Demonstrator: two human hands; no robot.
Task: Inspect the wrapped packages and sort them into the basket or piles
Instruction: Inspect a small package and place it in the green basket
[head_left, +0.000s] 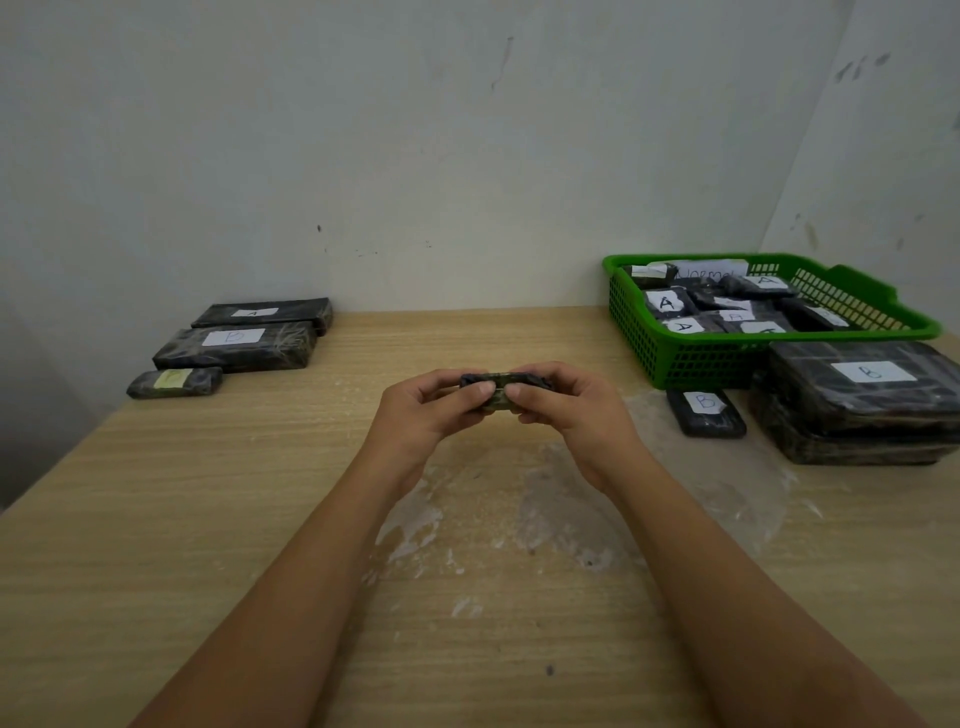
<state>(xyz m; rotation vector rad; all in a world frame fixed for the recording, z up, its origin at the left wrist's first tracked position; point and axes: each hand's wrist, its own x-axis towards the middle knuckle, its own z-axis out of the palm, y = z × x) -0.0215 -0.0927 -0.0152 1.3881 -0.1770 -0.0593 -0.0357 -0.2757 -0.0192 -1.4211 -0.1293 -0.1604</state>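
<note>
- Left hand (434, 402): positioned at frame centre, raised above the table (208, 519). Fingers and thumb are curled around the left end of a small dark wrapped package (500, 388).
- Right hand (569, 402): positioned just right of centre. Fingers and thumb are curled around the right end of the same package. The two thumbs nearly meet on its near face.
- Small dark wrapped package: held between both hands, clear of the table surface. Any label on it cannot be made out.
- Green basket (691, 364): located at the right of the frame, against the back wall. It contains several dark wrapped packages with white labels marked "A", plus a white paper slip (709, 270) with handwriting at the rear.
- Large flat packages (852, 410): stacked at the right edge of the frame, just in front of the basket. The top one carries a white label marked "B".
- Small "B" package (706, 413): lies flat on the table, just left of the large stack and just in front of the basket.
- Left group, upper left of the table: a long package labelled "A" (265, 312) at the rear, a long package labelled "B" (236, 345) in front of it, and a short package with a yellowish label (174, 382) nearest the camera.
- Table: light wood grain, with whitish smears in the centre area below the hands.
</note>
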